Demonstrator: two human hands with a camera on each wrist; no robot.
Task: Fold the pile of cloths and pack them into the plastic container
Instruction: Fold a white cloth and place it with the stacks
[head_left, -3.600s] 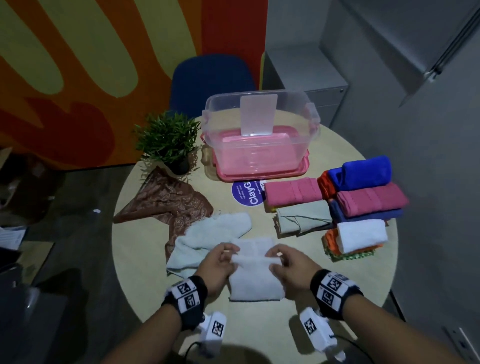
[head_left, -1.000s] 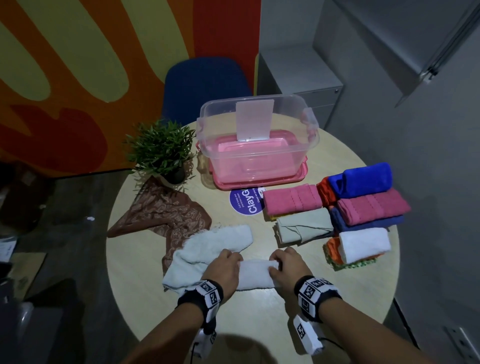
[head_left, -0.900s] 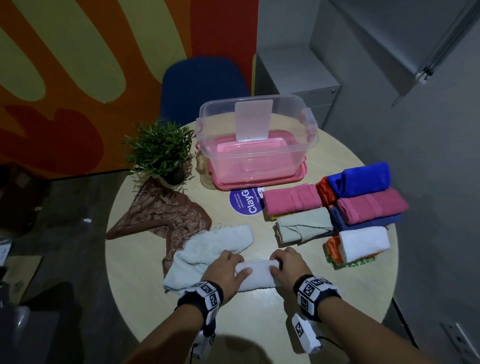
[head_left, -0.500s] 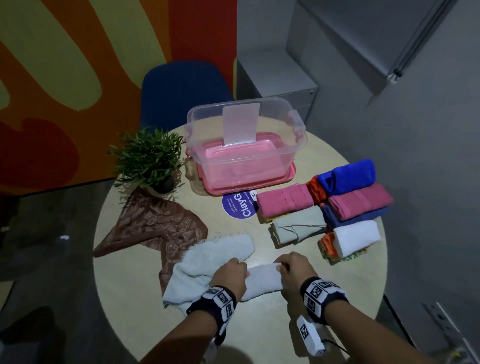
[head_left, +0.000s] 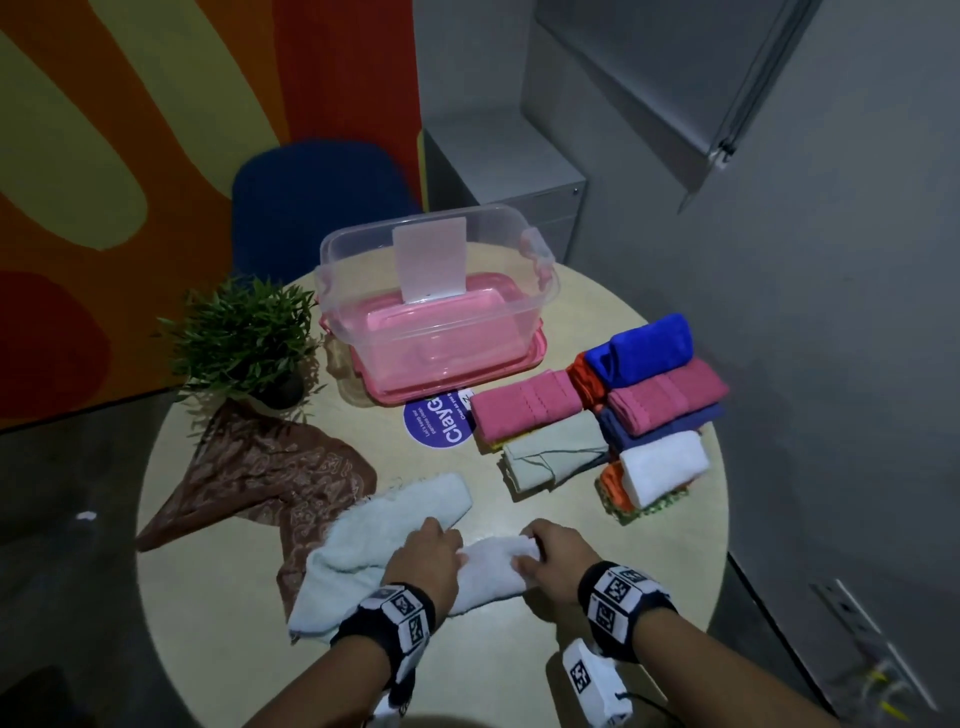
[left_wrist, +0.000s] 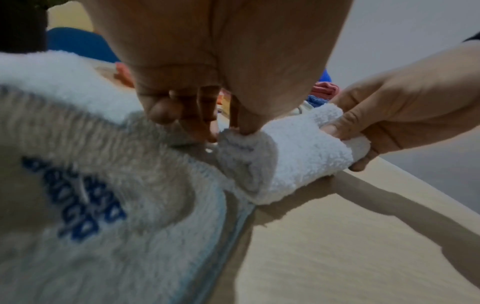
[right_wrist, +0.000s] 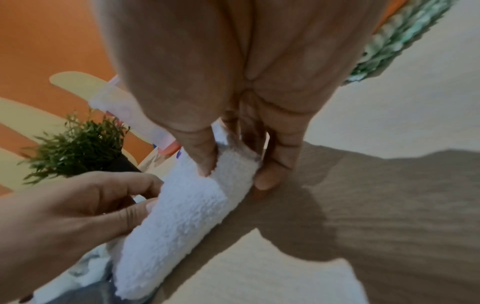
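- Left hand (head_left: 423, 564) pinches one end of the rolled white cloth (head_left: 491, 569) on the table (head_left: 519, 665).
- Right hand (head_left: 553, 558) grips its other end, thumb on top.
- Pale towel (head_left: 374, 535) lies under the left hand.
- Container (head_left: 439, 306) stands well ahead of both hands.

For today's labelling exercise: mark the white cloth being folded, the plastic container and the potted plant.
white cloth (head_left: 491, 569), head view, its middle.
plastic container (head_left: 540, 260), head view, right rim.
potted plant (head_left: 239, 332), head view, leaves.
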